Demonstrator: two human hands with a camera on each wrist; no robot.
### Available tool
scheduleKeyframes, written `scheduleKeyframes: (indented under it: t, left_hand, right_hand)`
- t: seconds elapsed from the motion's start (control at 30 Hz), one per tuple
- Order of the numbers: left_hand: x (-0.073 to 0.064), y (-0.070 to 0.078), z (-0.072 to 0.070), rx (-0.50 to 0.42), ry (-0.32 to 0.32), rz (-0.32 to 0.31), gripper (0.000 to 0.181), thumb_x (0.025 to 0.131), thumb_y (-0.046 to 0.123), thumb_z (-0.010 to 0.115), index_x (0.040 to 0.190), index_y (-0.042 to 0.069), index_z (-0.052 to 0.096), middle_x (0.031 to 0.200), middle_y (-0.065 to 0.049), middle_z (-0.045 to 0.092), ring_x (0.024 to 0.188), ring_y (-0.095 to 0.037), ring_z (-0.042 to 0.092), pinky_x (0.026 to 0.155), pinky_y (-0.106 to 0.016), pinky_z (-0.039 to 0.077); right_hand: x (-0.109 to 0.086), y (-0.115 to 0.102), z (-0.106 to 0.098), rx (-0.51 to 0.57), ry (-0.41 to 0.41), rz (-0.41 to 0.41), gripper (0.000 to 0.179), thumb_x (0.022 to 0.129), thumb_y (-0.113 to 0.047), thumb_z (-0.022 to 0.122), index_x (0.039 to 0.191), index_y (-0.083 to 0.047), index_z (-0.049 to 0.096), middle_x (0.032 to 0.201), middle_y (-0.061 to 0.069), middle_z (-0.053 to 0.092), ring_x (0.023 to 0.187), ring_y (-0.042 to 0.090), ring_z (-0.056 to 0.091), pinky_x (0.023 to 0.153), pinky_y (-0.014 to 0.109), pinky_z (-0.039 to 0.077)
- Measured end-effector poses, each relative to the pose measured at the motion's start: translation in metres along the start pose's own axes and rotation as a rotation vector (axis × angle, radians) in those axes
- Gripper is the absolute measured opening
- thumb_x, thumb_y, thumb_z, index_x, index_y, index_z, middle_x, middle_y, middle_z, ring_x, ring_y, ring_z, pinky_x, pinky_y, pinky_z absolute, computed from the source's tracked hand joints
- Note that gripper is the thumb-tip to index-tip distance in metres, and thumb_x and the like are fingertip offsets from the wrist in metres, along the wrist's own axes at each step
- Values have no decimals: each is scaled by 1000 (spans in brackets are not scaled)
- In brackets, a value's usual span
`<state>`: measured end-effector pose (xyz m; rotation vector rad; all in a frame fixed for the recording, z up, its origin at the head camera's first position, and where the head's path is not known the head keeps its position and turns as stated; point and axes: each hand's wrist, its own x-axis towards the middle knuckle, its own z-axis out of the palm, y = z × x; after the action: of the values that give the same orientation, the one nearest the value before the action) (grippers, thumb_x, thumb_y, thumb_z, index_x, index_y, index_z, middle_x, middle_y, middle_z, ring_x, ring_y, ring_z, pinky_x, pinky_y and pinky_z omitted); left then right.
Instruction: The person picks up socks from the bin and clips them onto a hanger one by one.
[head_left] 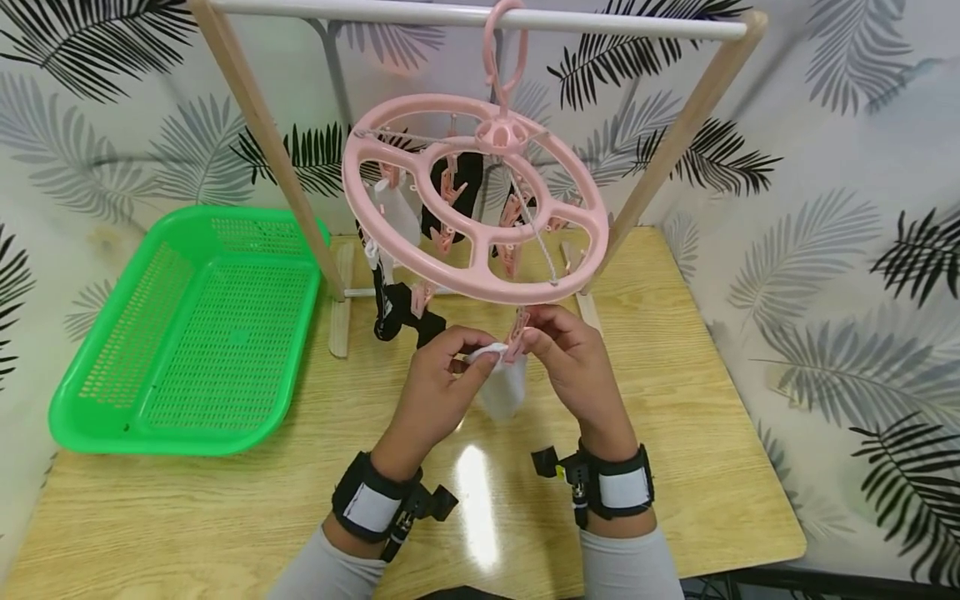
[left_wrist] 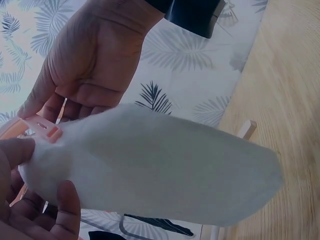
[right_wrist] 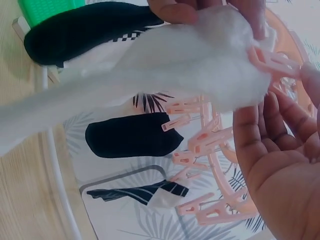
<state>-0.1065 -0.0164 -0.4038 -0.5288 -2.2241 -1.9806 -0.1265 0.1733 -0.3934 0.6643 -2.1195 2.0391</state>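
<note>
In the head view my left hand (head_left: pixel 437 385) pinches the top edge of a white sock (head_left: pixel 504 393), which hangs down below the fingers. My right hand (head_left: pixel 581 371) pinches a pink clothespin (head_left: pixel 516 337) between thumb and fingers. The clothespin (right_wrist: pixel 277 64) meets the sock's top edge in the right wrist view; whether it grips the cloth I cannot tell. Above both hands, the pink round drying hanger (head_left: pixel 480 279) hangs by its hook from a white bar. Seen from the left wrist, the sock (left_wrist: pixel 165 165) stretches out across the picture.
A green plastic basket (head_left: pixel 225 333) stands on the wooden table (head_left: pixel 675 467) at the left. Wooden posts (head_left: pixel 678 142) hold up the white bar (head_left: pixel 420 12). Other socks hang from the hanger, among them a black sock (right_wrist: pixel 132 135), near several pink clothespins.
</note>
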Motion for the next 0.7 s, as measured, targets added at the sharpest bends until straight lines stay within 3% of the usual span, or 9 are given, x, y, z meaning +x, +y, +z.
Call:
scheduleKeyframes:
  t: [0.2, 0.5, 0.7]
  left_hand:
    - [-10, -9, -5, -8, 25, -107, 30, 93, 20, 72, 117, 3, 66, 112, -5, 66, 97, -18, 64, 72, -35, 57]
    - [-54, -43, -14, 117, -59, -296, 35, 94, 23, 71, 125, 9, 63, 116, -2, 65, 106, -16, 61, 84, -36, 54]
    - [-67, -50, -26, 156, -47, -338, 36, 95, 26, 70, 127, 11, 63, 115, 0, 65, 106, -14, 61, 86, -39, 53]
  right_hand:
    - [2, 2, 1, -17, 86, 45, 40, 99, -27, 58, 122, 6, 64, 96, 6, 66, 86, 18, 65, 79, 32, 55]
    - [6, -1, -4, 27, 136, 37, 30, 99, -18, 61, 116, 7, 63, 96, 7, 67, 87, 18, 64, 80, 31, 55]
    - [2, -4, -9, 16, 245, 68, 30, 98, -3, 61, 126, 8, 61, 113, 12, 67, 107, 24, 62, 93, 33, 49]
